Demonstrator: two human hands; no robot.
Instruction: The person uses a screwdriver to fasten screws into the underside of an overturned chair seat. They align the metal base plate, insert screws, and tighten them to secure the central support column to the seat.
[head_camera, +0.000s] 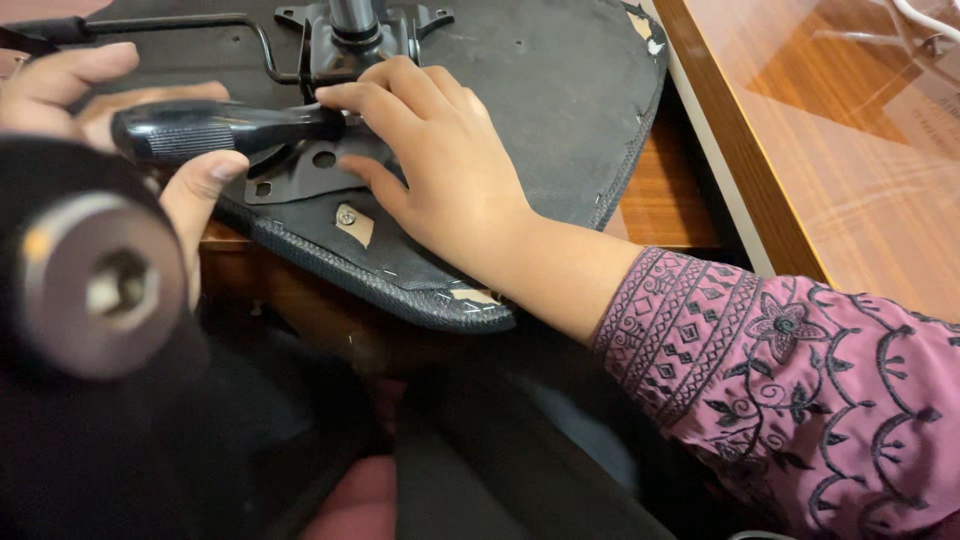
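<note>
An upturned chair seat (560, 100) with a black fabric underside lies in front of me. A dark metal mounting plate (300, 178) with a central column (352, 20) is fixed to it. My left hand (70, 95) grips the black ribbed handle of a screwdriver (210, 128), which points right toward the plate. My right hand (430, 165), in a purple embroidered sleeve, rests flat on the plate with fingers spread. Its index fingertip touches the front end of the handle. The screwdriver's tip is hidden under those fingers.
A blurred black part with a round metal end and a hex socket (100, 285) fills the near left. One screw (346, 216) sits in a cut-out of the seat cover. A thin black lever rod (200, 20) runs along the top. A glossy wooden tabletop (830, 130) is on the right.
</note>
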